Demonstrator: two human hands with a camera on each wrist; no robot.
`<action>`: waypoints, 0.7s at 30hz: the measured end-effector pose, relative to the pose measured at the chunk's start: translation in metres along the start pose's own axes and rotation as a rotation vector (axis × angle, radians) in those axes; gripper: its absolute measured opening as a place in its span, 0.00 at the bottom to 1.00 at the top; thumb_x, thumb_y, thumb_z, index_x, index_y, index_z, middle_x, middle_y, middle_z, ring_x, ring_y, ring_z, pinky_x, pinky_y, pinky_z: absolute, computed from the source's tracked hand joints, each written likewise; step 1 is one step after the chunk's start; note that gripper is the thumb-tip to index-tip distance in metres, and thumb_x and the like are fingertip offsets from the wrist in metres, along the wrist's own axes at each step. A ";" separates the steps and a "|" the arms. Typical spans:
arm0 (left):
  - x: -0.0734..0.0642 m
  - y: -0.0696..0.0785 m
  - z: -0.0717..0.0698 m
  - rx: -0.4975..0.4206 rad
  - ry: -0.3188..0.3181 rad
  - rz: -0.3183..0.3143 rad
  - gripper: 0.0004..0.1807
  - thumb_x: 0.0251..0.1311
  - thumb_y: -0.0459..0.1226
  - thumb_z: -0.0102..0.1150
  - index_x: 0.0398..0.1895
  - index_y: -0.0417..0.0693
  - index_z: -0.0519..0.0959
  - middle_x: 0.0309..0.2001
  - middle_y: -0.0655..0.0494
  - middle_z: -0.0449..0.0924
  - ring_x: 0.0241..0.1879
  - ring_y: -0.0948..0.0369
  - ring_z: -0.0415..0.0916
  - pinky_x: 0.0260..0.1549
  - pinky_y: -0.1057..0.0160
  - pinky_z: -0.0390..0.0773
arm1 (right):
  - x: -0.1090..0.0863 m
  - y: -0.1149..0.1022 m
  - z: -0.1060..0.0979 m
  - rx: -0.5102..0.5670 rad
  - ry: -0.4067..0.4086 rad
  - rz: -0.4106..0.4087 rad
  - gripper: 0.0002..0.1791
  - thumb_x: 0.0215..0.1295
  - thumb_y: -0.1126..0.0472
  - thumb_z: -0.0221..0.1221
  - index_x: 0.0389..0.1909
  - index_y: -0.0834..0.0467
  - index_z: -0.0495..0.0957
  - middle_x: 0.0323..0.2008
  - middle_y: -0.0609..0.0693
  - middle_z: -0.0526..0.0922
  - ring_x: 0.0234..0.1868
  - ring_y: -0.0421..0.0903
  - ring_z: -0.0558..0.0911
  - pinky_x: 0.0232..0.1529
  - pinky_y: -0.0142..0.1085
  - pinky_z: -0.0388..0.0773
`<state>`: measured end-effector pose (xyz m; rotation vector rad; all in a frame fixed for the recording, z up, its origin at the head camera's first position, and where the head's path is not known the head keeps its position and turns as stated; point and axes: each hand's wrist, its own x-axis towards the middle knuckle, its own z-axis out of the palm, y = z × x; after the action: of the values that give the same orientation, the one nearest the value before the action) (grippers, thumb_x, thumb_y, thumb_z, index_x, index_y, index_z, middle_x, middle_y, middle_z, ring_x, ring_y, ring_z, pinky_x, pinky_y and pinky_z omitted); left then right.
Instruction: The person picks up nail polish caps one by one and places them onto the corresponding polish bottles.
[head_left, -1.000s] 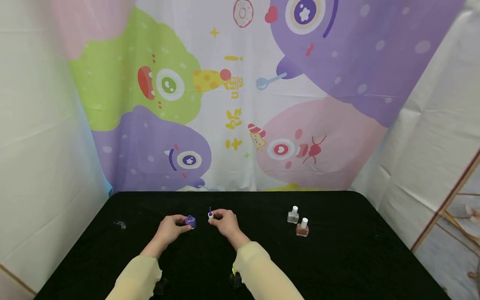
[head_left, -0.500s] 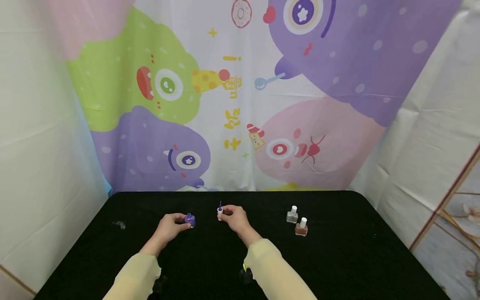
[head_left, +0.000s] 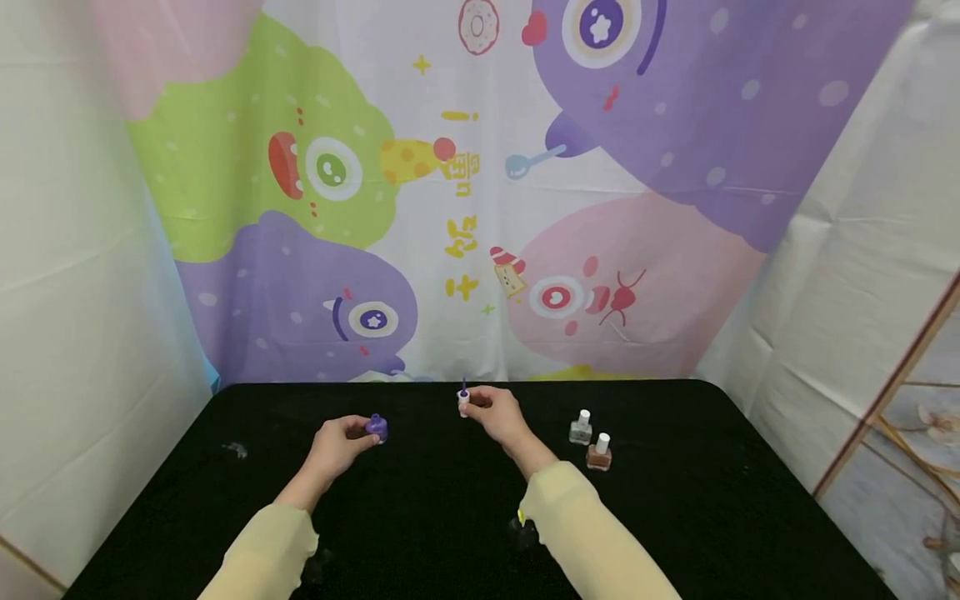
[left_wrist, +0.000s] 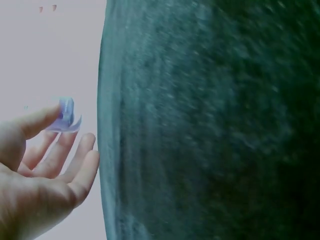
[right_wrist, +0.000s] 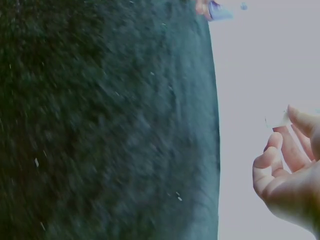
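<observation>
Between thumb and fingers, my left hand (head_left: pixel 335 448) pinches a small purple nail polish bottle (head_left: pixel 377 428), its neck uncapped. The same bottle (left_wrist: pixel 66 116) shows in the left wrist view, with the other fingers spread loosely below it. Off to the right and farther back, my right hand (head_left: pixel 501 414) pinches the white nail polish cap (head_left: pixel 463 403), whose purple-coated brush points upward. In the right wrist view the cap (right_wrist: pixel 276 119) is washed out against the bright background, gripped by the right hand (right_wrist: pixel 290 170). Bottle and cap are well apart.
Two more nail polish bottles stand capped to the right: a clear glittery one (head_left: pixel 580 431) and a brownish-pink one (head_left: pixel 599 456). A small translucent scrap (head_left: pixel 236 449) lies at the left of the black-covered table (head_left: pixel 420 525). A printed curtain (head_left: pixel 480 333) hangs behind.
My right hand has carried the cap and brush to the right, away from me and upward. The left hand with the bottle has shifted slightly farther away.
</observation>
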<state>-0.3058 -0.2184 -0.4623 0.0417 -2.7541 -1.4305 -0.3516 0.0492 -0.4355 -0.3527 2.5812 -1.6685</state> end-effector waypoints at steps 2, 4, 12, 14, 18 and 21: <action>0.000 0.003 -0.001 -0.007 0.020 0.008 0.16 0.60 0.36 0.60 0.49 0.37 0.77 0.47 0.43 0.80 0.49 0.49 0.76 0.49 0.49 0.75 | -0.001 -0.003 -0.007 -0.006 0.008 -0.006 0.14 0.62 0.61 0.61 0.47 0.60 0.79 0.43 0.53 0.83 0.43 0.46 0.80 0.45 0.38 0.78; -0.001 0.007 -0.001 -0.016 0.034 0.018 0.17 0.60 0.37 0.60 0.49 0.37 0.77 0.48 0.42 0.79 0.49 0.49 0.76 0.49 0.50 0.76 | -0.002 -0.006 -0.014 -0.012 0.019 -0.005 0.14 0.62 0.60 0.61 0.47 0.60 0.79 0.43 0.53 0.83 0.43 0.46 0.80 0.45 0.39 0.78; -0.004 0.020 -0.004 -0.048 0.065 0.045 0.19 0.61 0.40 0.59 0.52 0.41 0.76 0.49 0.45 0.79 0.50 0.51 0.76 0.49 0.51 0.76 | -0.008 -0.021 -0.042 -0.010 0.046 0.005 0.13 0.63 0.57 0.60 0.47 0.57 0.80 0.44 0.51 0.82 0.45 0.47 0.79 0.51 0.44 0.76; -0.005 0.024 -0.004 -0.050 0.073 0.069 0.19 0.61 0.40 0.59 0.52 0.40 0.76 0.48 0.45 0.80 0.49 0.51 0.76 0.48 0.52 0.77 | -0.010 -0.024 -0.048 -0.008 0.047 0.005 0.14 0.63 0.56 0.60 0.48 0.57 0.79 0.44 0.51 0.82 0.46 0.47 0.79 0.53 0.45 0.75; -0.008 0.033 -0.005 -0.074 0.101 0.099 0.19 0.61 0.40 0.60 0.52 0.40 0.76 0.47 0.44 0.80 0.48 0.51 0.77 0.48 0.53 0.77 | -0.015 -0.032 -0.062 -0.003 0.056 -0.005 0.18 0.63 0.55 0.60 0.52 0.57 0.77 0.45 0.52 0.82 0.48 0.48 0.79 0.55 0.46 0.74; -0.010 0.041 -0.006 -0.091 0.112 0.108 0.20 0.61 0.40 0.60 0.54 0.40 0.75 0.47 0.44 0.79 0.48 0.51 0.77 0.48 0.53 0.77 | -0.020 -0.038 -0.072 0.022 0.058 -0.013 0.20 0.63 0.55 0.60 0.55 0.57 0.75 0.47 0.52 0.82 0.49 0.48 0.79 0.57 0.47 0.73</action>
<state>-0.2962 -0.1992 -0.4253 -0.0281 -2.5582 -1.4764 -0.3372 0.1027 -0.3728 -0.3264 2.6042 -1.7354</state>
